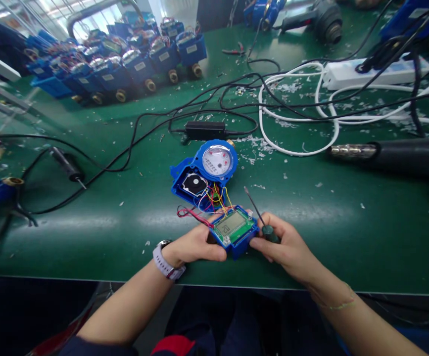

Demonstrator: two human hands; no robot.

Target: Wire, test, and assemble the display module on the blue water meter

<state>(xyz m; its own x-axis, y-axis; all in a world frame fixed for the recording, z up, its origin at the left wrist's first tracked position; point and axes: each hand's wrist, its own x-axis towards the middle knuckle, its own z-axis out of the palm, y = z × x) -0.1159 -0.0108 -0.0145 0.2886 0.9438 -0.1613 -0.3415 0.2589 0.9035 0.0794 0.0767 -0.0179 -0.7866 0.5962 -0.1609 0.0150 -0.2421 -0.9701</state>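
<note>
The bench [348, 247] is green and is collecting plastic shavings. Far left, blue water meters [118, 69] are sitting in rows, brass ports showing, labels too small to read. Nearer, a soldering iron [68, 165] is lying with its black cord trailing across the bench.

Left hand [195, 242] is clamping the left edge of the blue display module [232, 230], with a white-strapped watch [167, 259] on that wrist. The module is sitting at the front of the bench between both hands, long axis running roughly left-right, green PCB facing up. Its LCD is lit, but the digits aren't reliably readable. The opened blue meter body [203, 173] is lying just beyond it, dial [217, 160] facing up, print too small to read. Red, yellow, white and blue wires [211, 198] are bridging the two.

Right hand [284, 244] is closing around a green-handled screwdriver [269, 233], fingers touching the module's right edge. The module lies directly left of this hand. The shaft is angling up and away, its tip pointing toward the meter body and clear of the module.

Far right, a white power strip [373, 71] and a black heat gun [388, 153] are lying on the bench.
</note>
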